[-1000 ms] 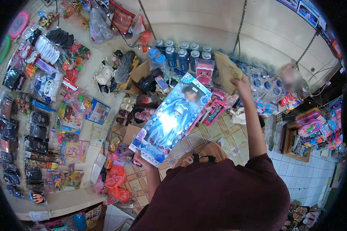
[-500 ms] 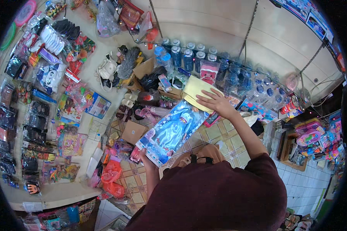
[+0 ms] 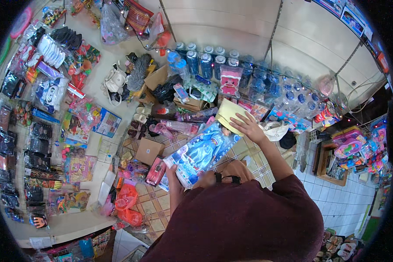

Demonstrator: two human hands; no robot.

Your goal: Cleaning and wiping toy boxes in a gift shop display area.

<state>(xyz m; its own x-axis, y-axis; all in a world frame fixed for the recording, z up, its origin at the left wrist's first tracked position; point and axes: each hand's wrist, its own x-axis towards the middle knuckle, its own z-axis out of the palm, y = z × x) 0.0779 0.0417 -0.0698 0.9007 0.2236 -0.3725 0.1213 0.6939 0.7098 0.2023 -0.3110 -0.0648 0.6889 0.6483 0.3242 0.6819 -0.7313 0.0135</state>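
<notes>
A long doll box (image 3: 201,153), blue with a clear front and a doll in a blue satin dress inside, is tilted in front of my body. My left hand (image 3: 174,181) grips its lower left end, thumb on the front. Over the upper right end lies a folded pale yellow cloth (image 3: 228,114). My right hand (image 3: 247,128) presses on that cloth, fingers spread across it. The cloth and my fingers hide the box's top end. A dark red package (image 3: 156,170) lies beside my left hand.
A brown carton (image 3: 149,151) and red plastic bags (image 3: 126,196) sit on the tiled floor at left. Blue bottles (image 3: 206,65) line the far wall. Packaged goods hang on the left panel (image 3: 98,170). At right is a wooden crate (image 3: 325,163).
The doll box has come closer to my body and slightly right, with the cloth and my right hand following. More of the dark red package now shows. The view has shifted a little.
</notes>
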